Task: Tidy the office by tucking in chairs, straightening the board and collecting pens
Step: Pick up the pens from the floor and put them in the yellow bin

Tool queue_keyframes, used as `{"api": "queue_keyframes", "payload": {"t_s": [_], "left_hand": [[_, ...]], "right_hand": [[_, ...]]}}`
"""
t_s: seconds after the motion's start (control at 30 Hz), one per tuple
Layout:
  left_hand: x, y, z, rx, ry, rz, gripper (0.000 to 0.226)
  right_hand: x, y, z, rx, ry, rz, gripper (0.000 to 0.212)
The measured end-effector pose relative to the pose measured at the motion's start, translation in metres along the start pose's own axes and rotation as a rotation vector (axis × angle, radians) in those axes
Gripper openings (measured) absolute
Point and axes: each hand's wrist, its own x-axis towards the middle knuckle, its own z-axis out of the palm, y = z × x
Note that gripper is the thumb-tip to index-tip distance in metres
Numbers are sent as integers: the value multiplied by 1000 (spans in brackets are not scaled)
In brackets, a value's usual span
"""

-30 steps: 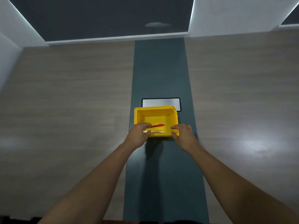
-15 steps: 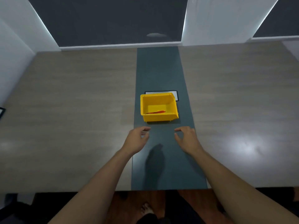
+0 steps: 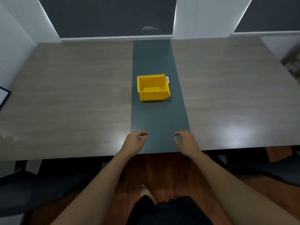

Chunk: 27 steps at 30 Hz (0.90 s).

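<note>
Yellow plastic, smooth and rigid, forms the bin point(image 3: 152, 87) that sits on the dark teal strip point(image 3: 159, 120) running down the middle of the surface point(image 3: 78, 98). It lies well ahead of both your hands, roughly centred between them, with bare strip in the gap. Its near wall slopes outward and hides most of the floor inside, so you cannot tell from here whether any pens lie in it.

Your left hand point(image 3: 134, 142) hovers over the near edge of the surface at the strip's left border, fingers loosely curled and thumb close to the forefinger, with nothing in it. Your right hand point(image 3: 186, 142) mirrors it at the strip's right border, fingers bent and spread, also empty. Neither touches the bin.

Just behind the bin's far right corner a small flat white panel with a black frame point(image 3: 168, 79) shows only as a sliver. The rest of the surface is pale wood-grain laminate with a soft sheen and bright glare patches near your hands. At the far left edge a black-framed white board point(image 3: 4, 96) pokes into view at an angle.

Below the near edge you see reddish wooden floor point(image 3: 164, 172), one bare foot point(image 3: 145, 191), and dark chairs point(image 3: 32, 189) on either side of you, partly under the surface. Nothing stands between your hands and the bin.
</note>
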Motion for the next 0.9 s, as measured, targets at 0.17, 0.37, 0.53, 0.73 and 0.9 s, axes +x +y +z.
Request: {"api": "queue_keyframes", "payload": {"t_s": [0.17, 0.37, 0.53, 0.73, 0.9], "left_hand": [[-51, 13, 26, -3, 26, 39, 33], [-124, 26, 79, -20, 26, 64, 30], [-188, 33, 131, 26, -42, 87, 29], [-255, 46, 178, 156, -210, 139, 30], [-292, 59, 205, 243, -324, 218, 30]], "right_hand": [[-62, 23, -6, 20, -40, -5, 34], [-154, 82, 2, 88, -21, 37, 36], [-234, 141, 26, 162, 4, 134, 38], [-342, 177, 52, 268, 24, 300, 39], [-422, 199, 70, 367, 121, 435, 39]]}}
